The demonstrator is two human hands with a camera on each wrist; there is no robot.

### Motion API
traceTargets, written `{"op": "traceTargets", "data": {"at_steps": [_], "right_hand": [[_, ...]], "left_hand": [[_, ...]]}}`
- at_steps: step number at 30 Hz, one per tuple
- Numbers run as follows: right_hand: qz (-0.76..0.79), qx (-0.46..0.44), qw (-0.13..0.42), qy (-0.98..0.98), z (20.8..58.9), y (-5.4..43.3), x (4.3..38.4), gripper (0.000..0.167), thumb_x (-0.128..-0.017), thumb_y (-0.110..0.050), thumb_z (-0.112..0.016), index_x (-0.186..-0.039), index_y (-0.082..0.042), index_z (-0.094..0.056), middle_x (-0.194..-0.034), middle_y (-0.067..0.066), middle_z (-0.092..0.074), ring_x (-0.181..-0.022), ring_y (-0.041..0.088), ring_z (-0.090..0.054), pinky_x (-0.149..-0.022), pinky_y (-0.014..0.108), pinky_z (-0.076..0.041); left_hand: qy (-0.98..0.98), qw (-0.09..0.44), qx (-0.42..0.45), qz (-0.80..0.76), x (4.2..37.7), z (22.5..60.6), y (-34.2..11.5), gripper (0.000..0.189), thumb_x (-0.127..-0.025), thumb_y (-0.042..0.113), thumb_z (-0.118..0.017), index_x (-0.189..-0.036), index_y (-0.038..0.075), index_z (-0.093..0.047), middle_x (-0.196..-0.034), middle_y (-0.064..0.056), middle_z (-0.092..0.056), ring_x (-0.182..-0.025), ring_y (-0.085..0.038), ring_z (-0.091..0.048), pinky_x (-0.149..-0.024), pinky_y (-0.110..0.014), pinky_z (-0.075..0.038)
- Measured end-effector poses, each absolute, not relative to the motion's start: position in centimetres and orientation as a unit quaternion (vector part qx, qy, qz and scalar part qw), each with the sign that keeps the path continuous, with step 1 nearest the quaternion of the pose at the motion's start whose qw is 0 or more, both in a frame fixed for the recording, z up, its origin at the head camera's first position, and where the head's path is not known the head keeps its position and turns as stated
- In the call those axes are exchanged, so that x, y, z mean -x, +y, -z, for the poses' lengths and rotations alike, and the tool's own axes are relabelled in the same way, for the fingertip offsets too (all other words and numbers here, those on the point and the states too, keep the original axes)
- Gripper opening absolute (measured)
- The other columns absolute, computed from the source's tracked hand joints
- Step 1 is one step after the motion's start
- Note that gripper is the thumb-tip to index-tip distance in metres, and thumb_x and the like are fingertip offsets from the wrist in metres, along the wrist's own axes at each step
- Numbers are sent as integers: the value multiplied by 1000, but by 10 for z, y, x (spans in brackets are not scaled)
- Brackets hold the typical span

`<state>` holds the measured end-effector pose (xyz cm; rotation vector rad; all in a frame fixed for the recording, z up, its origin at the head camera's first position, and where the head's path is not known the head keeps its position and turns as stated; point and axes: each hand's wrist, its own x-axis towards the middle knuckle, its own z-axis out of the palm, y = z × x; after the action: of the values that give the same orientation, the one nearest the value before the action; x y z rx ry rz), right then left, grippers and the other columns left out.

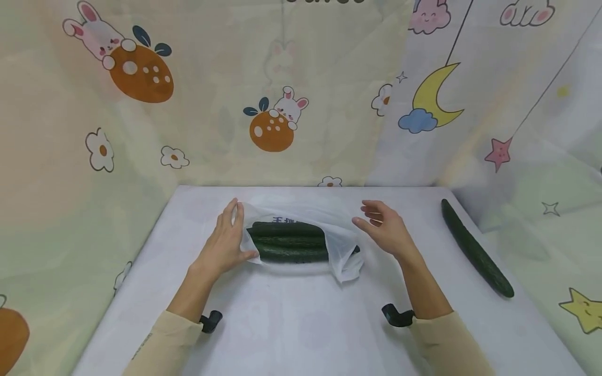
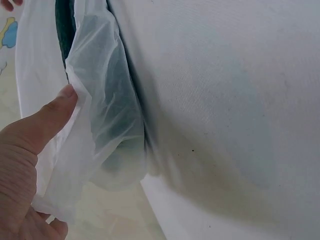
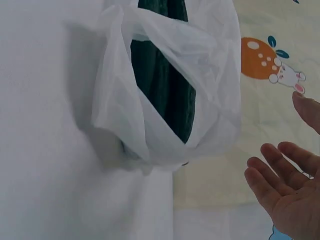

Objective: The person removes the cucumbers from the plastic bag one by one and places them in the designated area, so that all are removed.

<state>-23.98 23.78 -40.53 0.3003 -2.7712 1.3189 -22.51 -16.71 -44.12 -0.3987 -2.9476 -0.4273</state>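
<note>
A white translucent plastic bag [image 1: 345, 235] lies across the table with several dark green cucumbers [image 1: 289, 243] inside, showing through its opening. My left hand [image 1: 221, 243] is at the bag's left end. Its thumb [image 2: 60, 107] lies along the edge of the film, and the fingers spread upward at the far corner. To the right of the bag, my right hand [image 1: 385, 230] hovers apart from it with fingers loosely bent and holds nothing. In the right wrist view the fingers [image 3: 275, 172] stand clear of the gathered plastic.
Another cucumber [image 1: 477, 248] lies alone near the right edge of the white table [image 1: 301, 324]. Behind the table hangs a cartoon-print cloth [image 1: 211, 120]. A dark wrist mount [image 1: 397, 316] juts inward from the right sleeve, another [image 1: 211, 321] from the left.
</note>
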Motion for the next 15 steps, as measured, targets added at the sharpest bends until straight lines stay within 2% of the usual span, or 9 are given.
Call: {"op": "traceTargets", "data": {"at_steps": [5,15], "right_hand": [[-448,-127,31,-884,403,214,242,66,-97,-36,-72,-151,-8,-46,-148,19,-56,-136,39,-54,-114,52,-44],[-524,-246,20,-815,401,173,236,62,-95,-19,-76,-149,-10,-49,-145,17,-56,-136,31,-55,-115,45,-45]], "left_hand": [[-979,67,132,140,227,440,-166,138,-72,43,-94,-163,-1,-2,-171,-16,7,-150,-41,-22,-105,-53,-51],[-979,83,134,131,227,441,-166,139,-71,45,-94,-163,-2,-1,-170,-18,7,-148,-42,-25,-105,-52,-50]]}}
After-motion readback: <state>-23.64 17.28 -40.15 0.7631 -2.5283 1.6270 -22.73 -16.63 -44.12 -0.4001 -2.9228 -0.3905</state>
